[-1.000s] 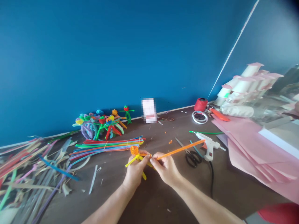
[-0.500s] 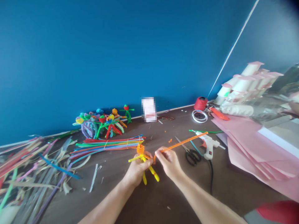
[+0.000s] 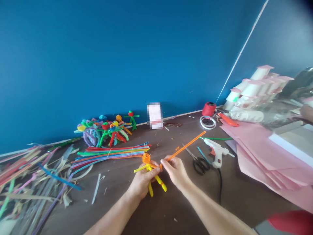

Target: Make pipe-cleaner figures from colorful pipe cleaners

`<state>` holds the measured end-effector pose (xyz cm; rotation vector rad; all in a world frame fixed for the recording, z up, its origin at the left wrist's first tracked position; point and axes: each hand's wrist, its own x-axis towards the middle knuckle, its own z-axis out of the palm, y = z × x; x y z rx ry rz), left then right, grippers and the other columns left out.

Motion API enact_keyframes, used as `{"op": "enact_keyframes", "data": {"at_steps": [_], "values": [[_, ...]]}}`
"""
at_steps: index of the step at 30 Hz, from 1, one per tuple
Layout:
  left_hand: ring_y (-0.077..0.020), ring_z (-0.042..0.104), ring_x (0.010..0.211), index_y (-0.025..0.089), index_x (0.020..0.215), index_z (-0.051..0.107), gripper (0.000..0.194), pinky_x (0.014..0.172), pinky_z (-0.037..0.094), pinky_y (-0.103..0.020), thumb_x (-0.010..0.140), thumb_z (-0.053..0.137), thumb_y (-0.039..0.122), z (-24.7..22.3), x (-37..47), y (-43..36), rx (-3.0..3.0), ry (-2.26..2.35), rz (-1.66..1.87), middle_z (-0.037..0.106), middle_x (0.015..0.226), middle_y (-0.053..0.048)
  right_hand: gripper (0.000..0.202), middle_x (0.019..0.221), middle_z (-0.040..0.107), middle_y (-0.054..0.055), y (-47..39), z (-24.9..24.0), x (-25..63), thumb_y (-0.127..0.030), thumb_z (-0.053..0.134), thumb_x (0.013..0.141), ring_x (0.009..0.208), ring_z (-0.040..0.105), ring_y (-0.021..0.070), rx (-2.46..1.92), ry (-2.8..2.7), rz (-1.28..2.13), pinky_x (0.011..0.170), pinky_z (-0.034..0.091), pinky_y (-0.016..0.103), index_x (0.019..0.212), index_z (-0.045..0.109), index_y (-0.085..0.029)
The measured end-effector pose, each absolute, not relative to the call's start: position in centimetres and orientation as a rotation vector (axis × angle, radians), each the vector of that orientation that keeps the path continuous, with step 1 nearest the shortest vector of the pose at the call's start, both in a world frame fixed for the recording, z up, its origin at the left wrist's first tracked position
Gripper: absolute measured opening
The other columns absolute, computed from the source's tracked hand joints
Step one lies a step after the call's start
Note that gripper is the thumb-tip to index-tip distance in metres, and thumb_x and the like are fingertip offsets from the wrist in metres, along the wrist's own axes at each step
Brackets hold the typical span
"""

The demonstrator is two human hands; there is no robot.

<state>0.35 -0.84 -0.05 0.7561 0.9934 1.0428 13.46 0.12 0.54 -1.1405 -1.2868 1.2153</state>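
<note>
Nearest, both forearms reach in over the dark table (image 3: pixel 149 218). The left hand (image 3: pixel 141 179) is closed, thumb against fingers, around the middle of a small figure (image 3: pixel 148 167) with an orange wound head and yellow limbs. The figure is held upright above the table, its two yellow legs hanging below the fingers and one yellow arm sticking out to the left. Its other arm shows orange and ends at the left thumb tip.

Just beside it, the right hand (image 3: pixel 175 168) pinches an orange pipe cleaner (image 3: pixel 187 145) between thumb and forefinger, the other fingers curled in. The strip's long end slants up and away to the right; whether its near end joins the orange arm cannot be told.

To the left lies a tangle of coloured strips and scraps (image 3: pixel 46 195). Beyond the right hand are open scissors (image 3: pixel 200 165) with black handles and a white glue gun (image 3: pixel 217 150) on its side, with pink sheets (image 3: pixel 261 160) further right.

Past the left hand lies a tied bundle of pipe cleaners (image 3: pixel 117 150), and behind it a cluster of finished-looking figures (image 3: pixel 105 129). Farther back are a white ring (image 3: pixel 208 122), a red spool (image 3: pixel 208 109) and stacked white cups (image 3: pixel 256 85), before a blue wall (image 3: pixel 137 55).
</note>
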Motion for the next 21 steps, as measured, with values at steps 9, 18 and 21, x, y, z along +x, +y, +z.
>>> {"op": "enact_keyframes", "data": {"at_steps": [9, 18, 21], "values": [[-0.0106, 0.052, 0.059, 0.017, 0.075, 0.055, 0.024, 0.046, 0.03, -0.018, 0.059, 0.067, 0.03, 0.7, 0.4, -0.9, 0.732, 1.026, 0.996, 0.06, 0.066, -0.001, 0.024, 0.05, 0.045, -0.004, 0.4, 0.3, 13.6, -0.032, 0.05, 0.075, 0.049, 0.042, 0.0095, -1.123, -1.24, 1.223, 0.049, 0.032, 0.021, 0.057, 0.048, -0.017], [-0.0102, 0.051, 0.059, 0.015, 0.071, 0.057, 0.019, 0.048, 0.033, -0.018, 0.06, 0.067, 0.026, -0.5, 0.1, -0.8, 0.849, 0.984, 1.069, 0.058, 0.064, 0.0, 0.027, 0.044, 0.034, -0.006, 0.1, 0.4, 13.2, -0.026, 0.05, 0.071, 0.043, 0.031, 0.0068, -1.212, -1.284, 1.252, 0.043, 0.024, 0.02, 0.047, 0.04, -0.017], [-0.0098, 0.051, 0.059, 0.015, 0.072, 0.057, 0.019, 0.048, 0.034, -0.018, 0.062, 0.066, 0.028, -0.5, 0.3, -0.9, 0.844, 1.011, 1.132, 0.057, 0.064, 0.001, 0.026, 0.044, 0.031, -0.007, 0.2, 0.3, 13.1, -0.024, 0.049, 0.07, 0.044, 0.03, 0.0065, -1.216, -1.264, 1.3, 0.043, 0.024, 0.02, 0.047, 0.039, -0.017]]}}
